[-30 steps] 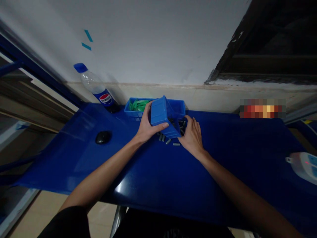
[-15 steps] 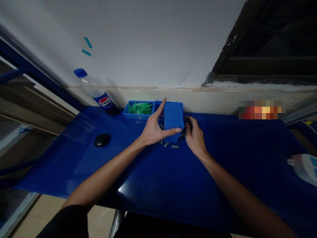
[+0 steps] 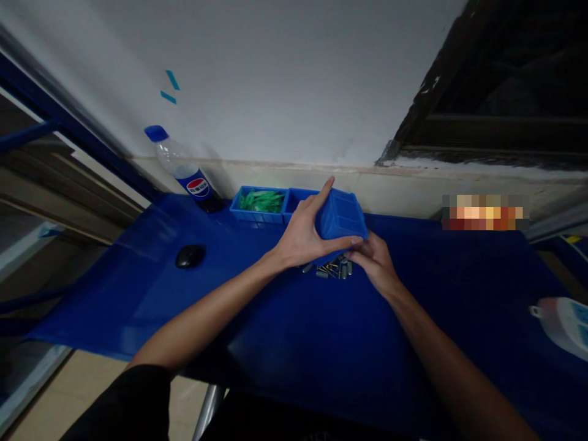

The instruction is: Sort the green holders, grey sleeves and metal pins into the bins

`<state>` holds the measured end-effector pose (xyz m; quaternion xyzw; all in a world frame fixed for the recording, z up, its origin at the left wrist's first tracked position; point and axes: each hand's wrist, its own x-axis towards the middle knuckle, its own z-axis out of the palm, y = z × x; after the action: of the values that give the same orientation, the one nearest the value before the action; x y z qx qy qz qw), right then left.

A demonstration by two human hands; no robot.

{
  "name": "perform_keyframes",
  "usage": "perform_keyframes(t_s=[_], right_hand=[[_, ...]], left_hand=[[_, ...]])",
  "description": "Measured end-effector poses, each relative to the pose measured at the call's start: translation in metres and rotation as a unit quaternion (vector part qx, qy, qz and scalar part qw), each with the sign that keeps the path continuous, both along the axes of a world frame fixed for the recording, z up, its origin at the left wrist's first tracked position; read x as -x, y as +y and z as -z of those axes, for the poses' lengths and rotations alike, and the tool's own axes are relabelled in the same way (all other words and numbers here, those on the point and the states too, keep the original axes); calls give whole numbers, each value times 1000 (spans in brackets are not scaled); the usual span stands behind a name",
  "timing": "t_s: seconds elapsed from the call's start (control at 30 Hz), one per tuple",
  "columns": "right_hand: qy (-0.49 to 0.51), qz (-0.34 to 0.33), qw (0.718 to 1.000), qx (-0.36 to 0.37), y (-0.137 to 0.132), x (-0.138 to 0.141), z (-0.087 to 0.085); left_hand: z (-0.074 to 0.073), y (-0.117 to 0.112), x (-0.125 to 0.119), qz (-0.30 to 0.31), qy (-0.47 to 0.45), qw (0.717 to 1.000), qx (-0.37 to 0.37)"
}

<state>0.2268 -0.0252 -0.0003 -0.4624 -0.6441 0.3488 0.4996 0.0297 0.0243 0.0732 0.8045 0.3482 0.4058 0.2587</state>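
My left hand [image 3: 304, 236] grips a small blue plastic bin [image 3: 340, 215], turned bottom-up and lifted a little off the blue table [image 3: 285, 331]. Thumb and fingers clamp its sides. Under it lies a small heap of dark cylindrical metal parts [image 3: 334, 268] on the table. My right hand [image 3: 375, 262] sits just right of the heap, fingers curled at the bin's lower edge; what they hold, if anything, is hidden.
Two more blue bins stand by the wall, one with green parts [image 3: 260, 201]. A cola bottle [image 3: 182, 168] leans at the back left. A black mouse [image 3: 190, 256] lies left. A white power strip [image 3: 564, 318] is at far right.
The bin has gone from tilted to fully bottom-up and shifted right. More metal parts now lie on the table beneath it. My right hand drew in under the bin's edge.
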Motion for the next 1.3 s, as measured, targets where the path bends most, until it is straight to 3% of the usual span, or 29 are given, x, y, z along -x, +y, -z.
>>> perform_keyframes(t_s=[0.07, 0.13, 0.27, 0.33, 0.4, 0.47, 0.57, 0.63, 0.73, 0.83, 0.9, 1.0, 1.3], right_hand=[[52, -69, 993, 78, -8, 1, -10], [73, -52, 991, 98, -14, 3, -15], [126, 2, 990, 60, -13, -7, -21], [135, 38, 990, 30, -7, -22, -27], [102, 64, 993, -7, -1, -40, -38], [27, 98, 994, -30, 6, -57, -49], [-87, 95, 991, -40, 16, -75, -58], [-184, 89, 977, -54, 21, -82, -57], [-333, 75, 933, -111, 26, -86, -46], [-409, 62, 898, -146, 30, -85, -32], [-449, 87, 878, -143, 32, -84, -26], [-480, 131, 856, -138, 33, -80, -22], [-489, 203, 838, -131, 24, -79, -2]], left_hand=[[-4, -1, -7, -14, 2, 1000, -5], [-7, -1, -13, -11, -1, 1000, -9], [-7, 2, -11, 11, -52, 998, -15], [1, 6, -3, -29, -61, 997, -30], [15, 10, 5, -78, -10, 995, -57], [31, 13, 10, -70, 93, 991, -70], [50, 13, 9, -69, 202, 974, -70], [57, 13, 4, -75, 227, 968, -73], [61, 12, -4, -74, 244, 964, -77], [62, 14, -7, -72, 255, 960, -86], [64, 16, -7, -69, 254, 961, -86], [65, 17, -6, -62, 245, 964, -85], [69, 16, -4, -48, 245, 964, -90]])
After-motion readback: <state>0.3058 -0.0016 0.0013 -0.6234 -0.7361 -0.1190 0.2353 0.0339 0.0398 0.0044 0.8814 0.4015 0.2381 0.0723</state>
